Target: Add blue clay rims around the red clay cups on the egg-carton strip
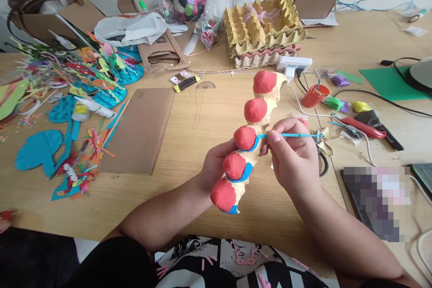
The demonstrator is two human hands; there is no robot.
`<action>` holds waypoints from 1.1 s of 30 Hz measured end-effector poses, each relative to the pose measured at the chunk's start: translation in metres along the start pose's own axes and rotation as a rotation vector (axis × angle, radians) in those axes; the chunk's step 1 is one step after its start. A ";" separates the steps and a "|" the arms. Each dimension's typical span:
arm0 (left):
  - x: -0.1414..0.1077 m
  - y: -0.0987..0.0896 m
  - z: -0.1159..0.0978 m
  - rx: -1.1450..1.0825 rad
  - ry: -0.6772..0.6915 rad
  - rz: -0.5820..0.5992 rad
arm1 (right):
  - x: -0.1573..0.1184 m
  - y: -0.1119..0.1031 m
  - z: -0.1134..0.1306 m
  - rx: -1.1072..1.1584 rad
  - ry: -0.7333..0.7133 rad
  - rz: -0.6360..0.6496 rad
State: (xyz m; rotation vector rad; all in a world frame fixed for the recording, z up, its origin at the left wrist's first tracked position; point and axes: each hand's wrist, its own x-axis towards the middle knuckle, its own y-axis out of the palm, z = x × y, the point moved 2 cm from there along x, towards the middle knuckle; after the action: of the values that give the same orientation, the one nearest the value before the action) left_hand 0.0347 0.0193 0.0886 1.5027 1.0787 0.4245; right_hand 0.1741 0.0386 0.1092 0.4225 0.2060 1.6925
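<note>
My left hand [216, 160] is closed around a strip of egg carton [272, 107] and holds it slantwise above the table. Several cups of the strip are capped with red clay [255, 110]. Blue clay [248, 171] lines the lower edges of the cups nearer to me. Between thumb and fingers, my right hand [293, 155] pinches a thin blue stick [297, 135]. Its left tip touches the blue clay beside the middle red cap. Part of my left hand's fingers is hidden behind the strip.
Brown cardboard [140, 130] lies left of my hands, with blue craft pieces and paper scraps beyond it. Stacked egg trays [263, 31] stand at the back. To the right are an orange cup [315, 96], a red cutter [362, 127], a white cable and a dark tablet-like device [354, 207].
</note>
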 end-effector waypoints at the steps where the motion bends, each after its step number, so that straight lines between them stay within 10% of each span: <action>1: 0.000 0.001 0.000 0.007 -0.015 0.009 | 0.000 0.000 0.000 -0.003 -0.003 -0.007; 33: -0.001 -0.001 0.000 0.068 0.004 -0.033 | 0.001 0.000 0.003 -0.023 0.021 0.002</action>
State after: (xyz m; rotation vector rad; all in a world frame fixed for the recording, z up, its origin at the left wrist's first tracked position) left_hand 0.0335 0.0188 0.0875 1.5426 1.1292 0.3715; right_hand 0.1748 0.0388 0.1120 0.3886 0.2015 1.7004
